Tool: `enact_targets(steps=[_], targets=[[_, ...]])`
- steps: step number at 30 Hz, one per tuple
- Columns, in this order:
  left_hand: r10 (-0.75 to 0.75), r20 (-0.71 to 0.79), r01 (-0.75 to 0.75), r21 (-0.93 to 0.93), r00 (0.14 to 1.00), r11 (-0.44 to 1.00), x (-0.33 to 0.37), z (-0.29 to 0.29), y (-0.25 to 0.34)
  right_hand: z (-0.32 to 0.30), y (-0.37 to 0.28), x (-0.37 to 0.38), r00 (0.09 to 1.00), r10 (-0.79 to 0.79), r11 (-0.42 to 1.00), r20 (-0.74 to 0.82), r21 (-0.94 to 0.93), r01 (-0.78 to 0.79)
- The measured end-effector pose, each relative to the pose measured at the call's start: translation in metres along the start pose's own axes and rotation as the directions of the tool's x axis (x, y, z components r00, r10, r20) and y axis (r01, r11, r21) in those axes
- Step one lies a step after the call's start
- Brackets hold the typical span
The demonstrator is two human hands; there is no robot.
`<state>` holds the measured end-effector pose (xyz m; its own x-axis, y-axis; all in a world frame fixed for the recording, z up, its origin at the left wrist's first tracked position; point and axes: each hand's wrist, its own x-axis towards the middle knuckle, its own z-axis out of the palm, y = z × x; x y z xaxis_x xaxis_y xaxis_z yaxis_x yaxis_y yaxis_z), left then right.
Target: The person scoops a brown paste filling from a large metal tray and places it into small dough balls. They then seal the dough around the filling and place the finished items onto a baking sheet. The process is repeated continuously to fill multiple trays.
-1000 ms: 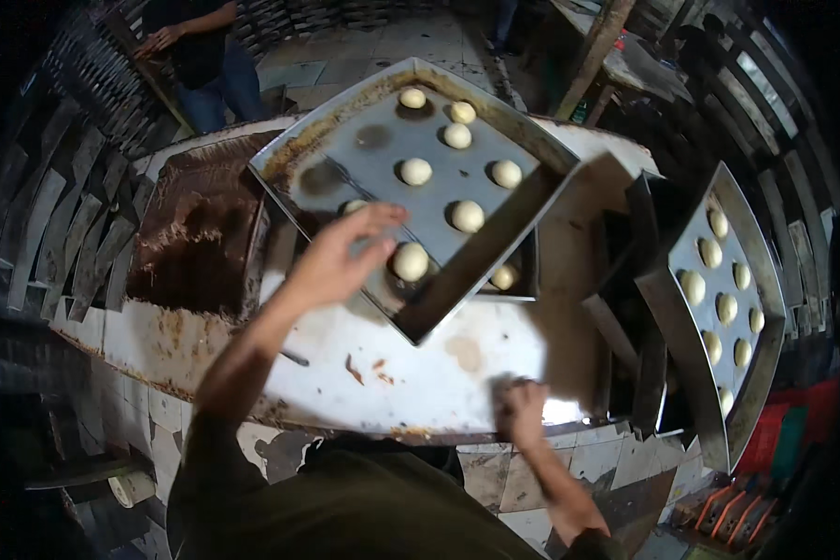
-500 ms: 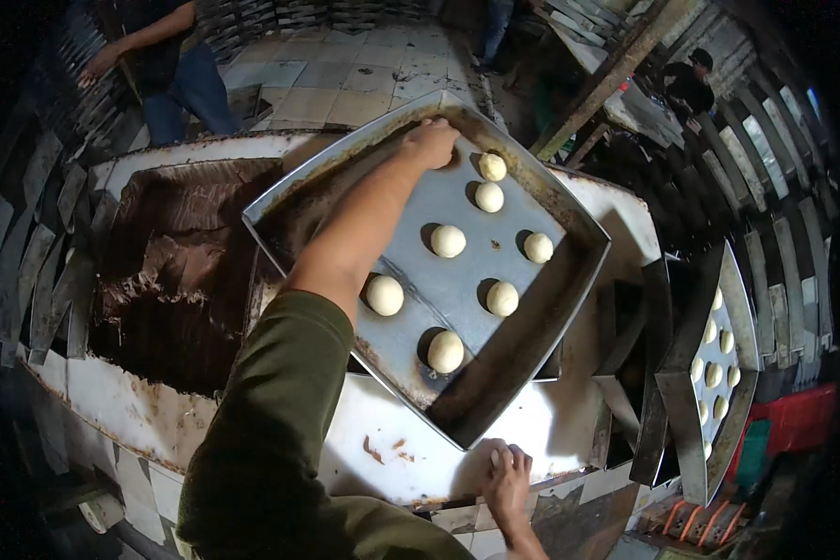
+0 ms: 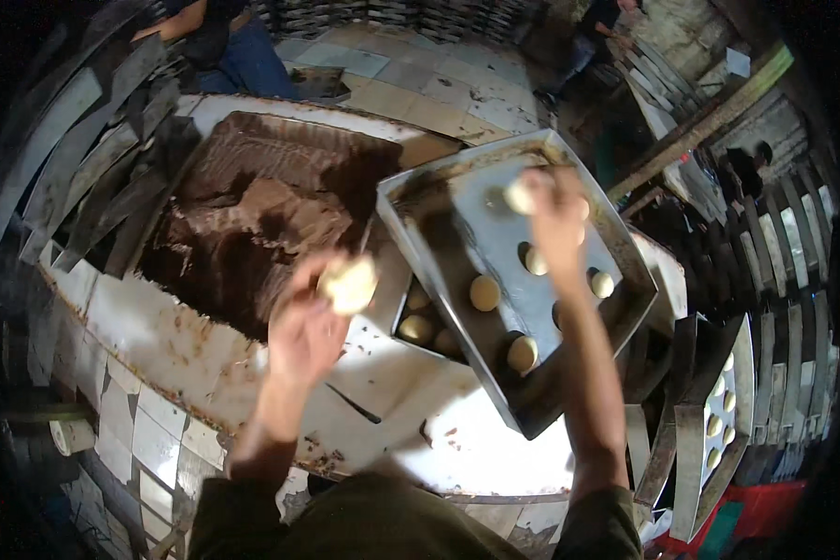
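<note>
Left hand [image 3: 308, 331] holding 1 flattened dough piece [image 3: 348, 285]; right hand [image 3: 558, 210] pinching 1 dough ball [image 3: 519, 197] above the metal tray [image 3: 481, 224].
The dough piece lies against the curled fingers of the left hand, apart from the metal tray and near the front edge of the brown paste [image 3: 280, 224]. The dough ball sits at the fingertips of the right hand, over the far part of the metal tray; motion blur hides the exact finger placement. At least 4 loose balls [image 3: 484, 292] rest spaced apart on the metal tray. A lower tray [image 3: 429, 353], partly covered by it, contains further balls. A thin dark tool [image 3: 353, 404] lies on the white tabletop [image 3: 196, 350], between the forearms. At the right stands another tray [image 3: 689, 457] bearing pale balls [image 3: 715, 426].
</note>
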<state>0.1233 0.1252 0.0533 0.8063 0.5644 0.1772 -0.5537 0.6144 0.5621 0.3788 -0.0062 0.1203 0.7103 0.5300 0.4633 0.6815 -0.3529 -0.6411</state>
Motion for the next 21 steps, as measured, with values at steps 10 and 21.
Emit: enact_targets(steps=[10, 21], targets=[[0.149, -0.637, 0.212, 0.454, 0.756, 0.865, -0.226, -0.009, -0.05, -0.01, -0.097, -0.106, 0.922, -0.226, 0.973, 0.314, 0.121, 0.197], [-0.391, -0.382, 0.432, 0.023, 0.837, 0.902, -0.256, 0.004, -0.047, 0.117, -0.054, -0.277, 0.897, -0.081, 0.852, 0.435, 0.497, -0.164]])
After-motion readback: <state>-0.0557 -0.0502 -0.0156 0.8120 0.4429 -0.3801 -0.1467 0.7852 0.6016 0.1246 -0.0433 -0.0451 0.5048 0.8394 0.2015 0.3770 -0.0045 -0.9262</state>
